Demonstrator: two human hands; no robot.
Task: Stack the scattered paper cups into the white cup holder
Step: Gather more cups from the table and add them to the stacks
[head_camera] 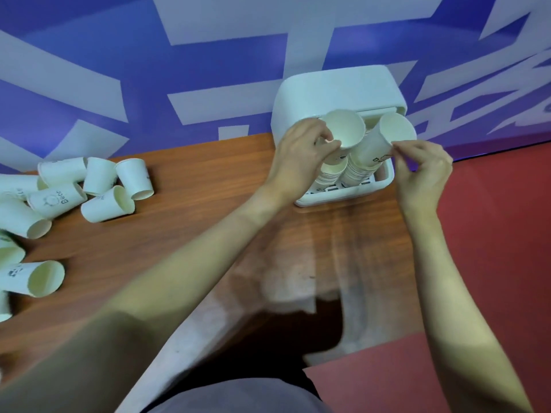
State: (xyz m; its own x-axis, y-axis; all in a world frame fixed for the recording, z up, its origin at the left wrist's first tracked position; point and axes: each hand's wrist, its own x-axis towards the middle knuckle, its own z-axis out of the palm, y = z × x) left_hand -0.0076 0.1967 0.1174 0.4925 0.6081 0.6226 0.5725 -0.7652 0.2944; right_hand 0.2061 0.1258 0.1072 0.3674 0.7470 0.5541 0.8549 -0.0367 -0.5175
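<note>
Seating two paper cups at once into the white cup holder (pixel 337 84), at 1 o'clock on the wooden surface (pixel 185 234). Left hand (pixel 298 162) fingers pinch the rim of the left cup (pixel 344 128); right hand (pixel 423 171) fingers pinch the rim of the right cup (pixel 384 138). Both stacks lean. Risk: uneven push jams a cup crooked or topples a stack. Scattered cups (pixel 89 192) remain at 9 o'clock.
</note>
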